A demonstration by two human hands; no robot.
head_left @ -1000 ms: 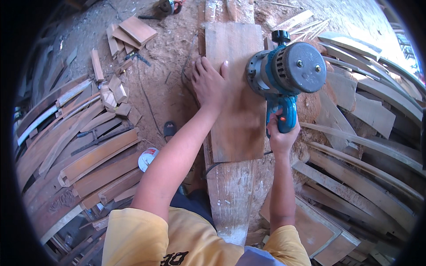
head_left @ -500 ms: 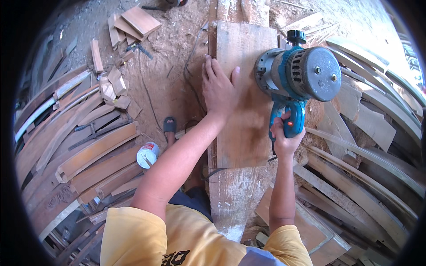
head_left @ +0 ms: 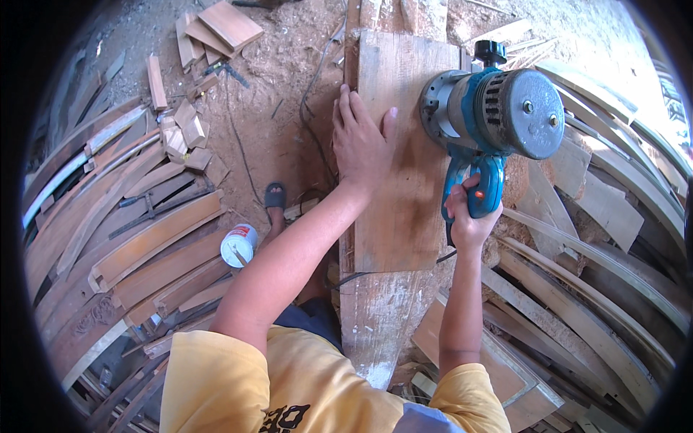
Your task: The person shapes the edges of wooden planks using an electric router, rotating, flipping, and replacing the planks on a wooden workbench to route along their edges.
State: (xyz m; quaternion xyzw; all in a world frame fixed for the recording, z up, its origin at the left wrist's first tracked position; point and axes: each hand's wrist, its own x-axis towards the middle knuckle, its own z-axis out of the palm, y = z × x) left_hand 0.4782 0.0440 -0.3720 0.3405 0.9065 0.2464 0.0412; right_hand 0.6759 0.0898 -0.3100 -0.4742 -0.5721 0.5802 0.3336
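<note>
A flat wooden board (head_left: 401, 224) lies lengthwise on a narrow, worn wooden bench (head_left: 375, 317). My left hand (head_left: 363, 141) rests on the board's left part, palm down, with its fingers stretched toward the far left edge and the thumb apart. In my right hand (head_left: 473, 213) is the teal handle of a router (head_left: 473, 108), fingers wrapped round it. The router has a grey motor housing and a black knob, and its round base sits at the board's right edge. Its bit is hidden. A black cord runs from below the handle under the board's near end.
Stacked wood planks (head_left: 155, 252) crowd the left, with a white tub (head_left: 239, 245) beside them. Offcuts (head_left: 229, 29) lie on the dusty floor at the far left. More long boards (head_left: 577, 303) cover the right side. Another cord (head_left: 307, 119) trails left of the bench.
The router and my right hand have shifted slightly to the right in the picture, along with the board and my left hand. Both hands keep their holds.
</note>
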